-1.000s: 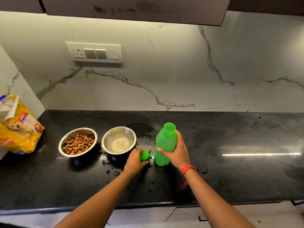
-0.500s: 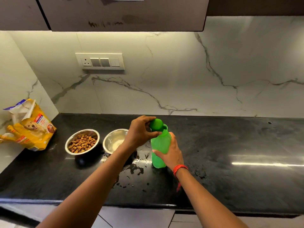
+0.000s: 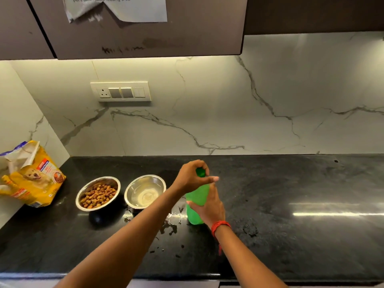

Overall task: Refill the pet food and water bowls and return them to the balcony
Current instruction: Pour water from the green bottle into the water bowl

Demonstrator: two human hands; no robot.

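A green plastic bottle (image 3: 197,196) stands upright on the black counter (image 3: 291,225). My right hand (image 3: 209,206) grips its body. My left hand (image 3: 191,176) is curled over the bottle's top and holds the green cap (image 3: 200,172) there. Left of the bottle stands a steel bowl (image 3: 145,191) with water in it. Further left, a second steel bowl (image 3: 98,193) holds brown kibble.
An open yellow pet food bag (image 3: 31,175) leans in the left corner. Water is spilled on the counter in front of the water bowl and bottle (image 3: 172,221). A switch panel (image 3: 121,92) sits on the marble wall under dark cabinets.
My left hand picked the cap up from the counter, lifted it to the bottle's mouth and now closes over it. My right hand kept its hold on the bottle. The camera tilted upward.
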